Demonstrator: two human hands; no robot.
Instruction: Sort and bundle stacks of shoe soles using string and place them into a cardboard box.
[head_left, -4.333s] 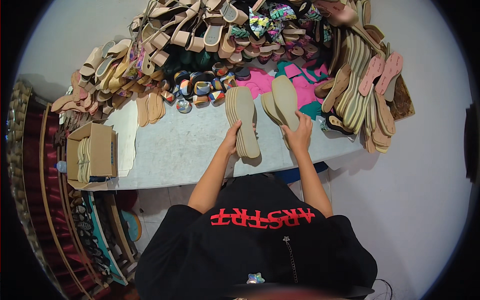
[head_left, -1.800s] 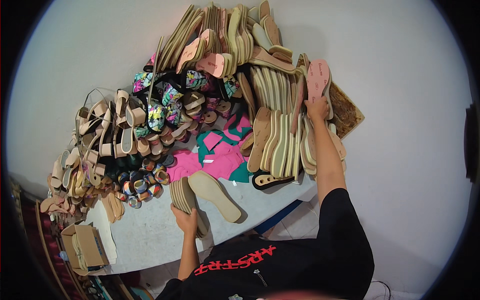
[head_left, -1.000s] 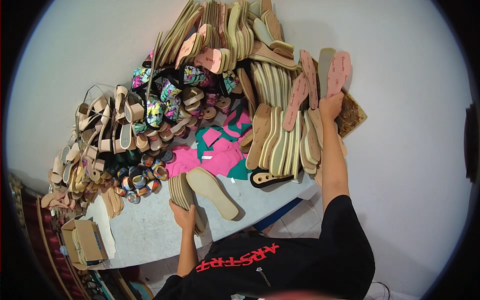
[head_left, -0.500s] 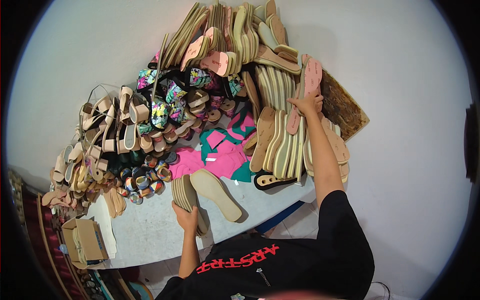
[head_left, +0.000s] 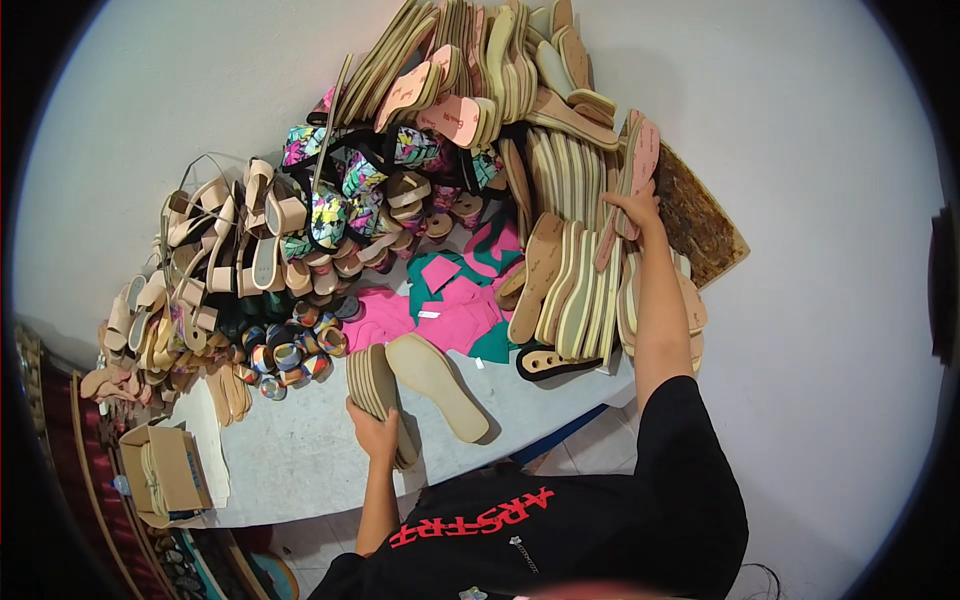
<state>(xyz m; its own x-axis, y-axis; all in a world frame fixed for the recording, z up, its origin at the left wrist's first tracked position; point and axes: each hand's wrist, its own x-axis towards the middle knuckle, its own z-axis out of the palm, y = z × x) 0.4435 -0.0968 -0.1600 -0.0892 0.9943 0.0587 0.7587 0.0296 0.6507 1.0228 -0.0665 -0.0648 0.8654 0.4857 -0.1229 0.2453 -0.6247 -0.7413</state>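
Observation:
My left hand (head_left: 376,431) is closed round the side of a small stack of beige shoe soles (head_left: 371,378) near the table's front edge. Beside that stack lies a single beige sole (head_left: 437,388), flat on the table. At the far right my right hand (head_left: 637,208) grips a pink-faced sole (head_left: 645,150) held upright, its edge partly turned toward me; whether more than one is in the grip I cannot tell. Just below and left of it stands a row of soles (head_left: 572,290) on edge, and taller striped soles (head_left: 565,170) are packed behind.
Pink and green material pieces (head_left: 455,305) lie mid-table. Patterned and beige sandals (head_left: 265,265) crowd the left, with a cardboard box (head_left: 165,470) at the front left corner. More soles (head_left: 480,60) are piled at the back. A brown board (head_left: 705,215) leans by the wall.
The pink-faced sole at my right hand has turned more edge-on. The whole view has shifted slightly. My left hand keeps its hold on the stack.

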